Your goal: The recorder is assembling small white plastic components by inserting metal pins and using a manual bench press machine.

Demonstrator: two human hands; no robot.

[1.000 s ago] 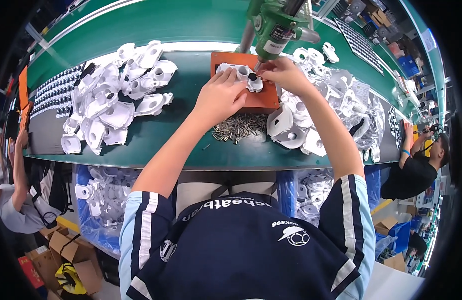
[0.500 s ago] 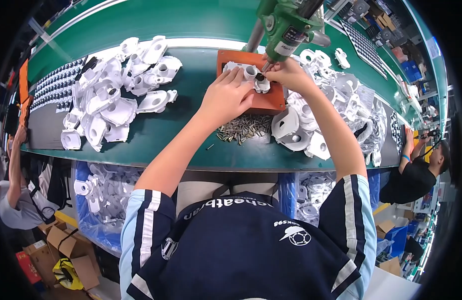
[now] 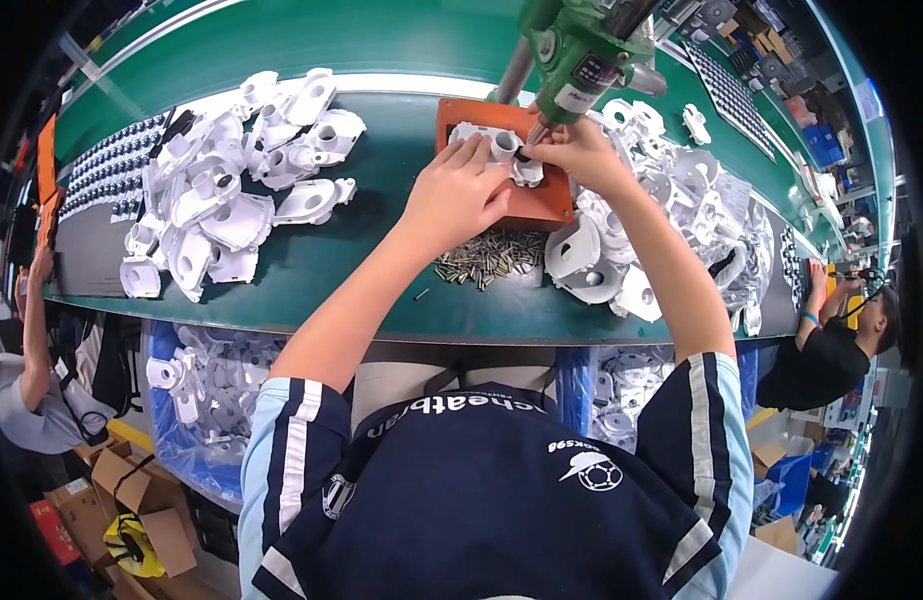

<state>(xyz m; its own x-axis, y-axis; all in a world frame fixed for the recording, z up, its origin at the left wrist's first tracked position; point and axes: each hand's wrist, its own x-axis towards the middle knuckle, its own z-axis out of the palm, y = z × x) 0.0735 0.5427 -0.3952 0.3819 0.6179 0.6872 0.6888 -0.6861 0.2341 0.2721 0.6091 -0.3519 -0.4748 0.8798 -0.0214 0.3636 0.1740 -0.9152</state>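
A white plastic housing [image 3: 504, 146] with a round upright tube lies on the orange base [image 3: 526, 207] of a green bench press [image 3: 586, 65]. My left hand [image 3: 459, 192] rests over the housing's left part, its fingers closed on it against the base. Beside the press's metal tip, my right hand [image 3: 581, 158] has thumb and fingers pinched together at the housing's right end. Whatever sits between those fingertips is hidden. In front of the base lies a heap of small metal pins [image 3: 489, 258].
White housings are piled at the left [image 3: 206, 200] and right [image 3: 681, 180] of the bench. Blue-lined bins [image 3: 161, 420] with more parts stand below its edge. Trays of dark round parts [image 3: 116, 170] lie far left. One person [image 3: 831, 345] works at right, another [image 3: 26, 400] at left.
My right fingertips have shifted slightly left, over the dark opening at the housing's right end. My left hand stays on the housing. The view has shifted a little.
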